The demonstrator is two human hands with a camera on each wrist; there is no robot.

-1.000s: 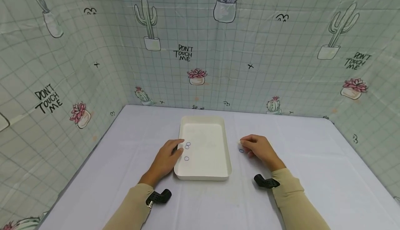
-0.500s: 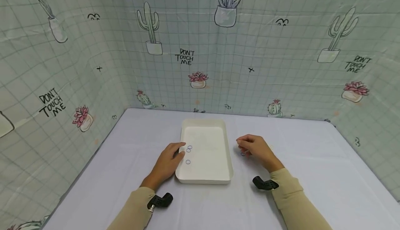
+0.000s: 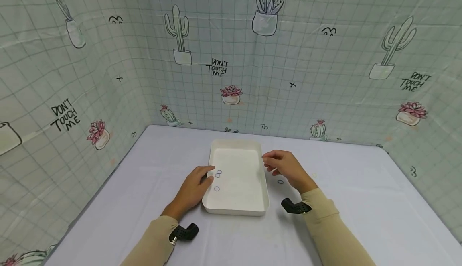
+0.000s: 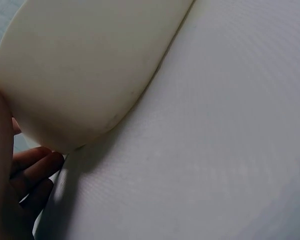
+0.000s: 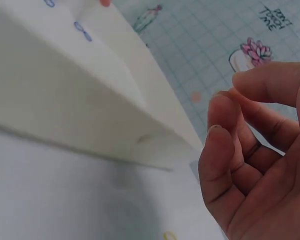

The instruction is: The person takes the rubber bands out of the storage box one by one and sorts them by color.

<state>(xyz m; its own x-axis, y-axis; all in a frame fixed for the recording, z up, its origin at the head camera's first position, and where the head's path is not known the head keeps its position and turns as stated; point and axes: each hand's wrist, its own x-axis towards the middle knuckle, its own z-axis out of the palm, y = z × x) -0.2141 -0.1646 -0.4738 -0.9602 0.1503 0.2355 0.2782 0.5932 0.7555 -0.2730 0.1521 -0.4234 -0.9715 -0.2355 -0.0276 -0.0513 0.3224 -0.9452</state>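
Observation:
My left hand (image 3: 193,186) holds the left side of a white tray (image 3: 236,212), thumb and index finger at the rim. In the left wrist view, its other fingers (image 4: 38,172) lie against the tray's outside. Inside the tray's left part lie three thin blue rings (image 3: 217,188), two of them touching. My right hand (image 3: 285,167) is at the tray's right rim, thumb and index fingertips pinched together in the right wrist view; whatever is between them is hidden. Another blue ring (image 3: 280,181) lies on the table below this hand. A thin yellow ring (image 5: 169,235) lies on the table too.
The table has a white cloth (image 3: 151,153). Behind it and at both sides hangs a grid-patterned curtain (image 3: 245,53) with printed cacti. A black wrist camera (image 3: 185,232) sits on the left sleeve, another black camera (image 3: 296,206) on the right one.
My right hand has moved left from the table to the tray's right rim, uncovering the blue ring. A small pale yellow thing showed at its fingertips a second ago. The left hand stays put.

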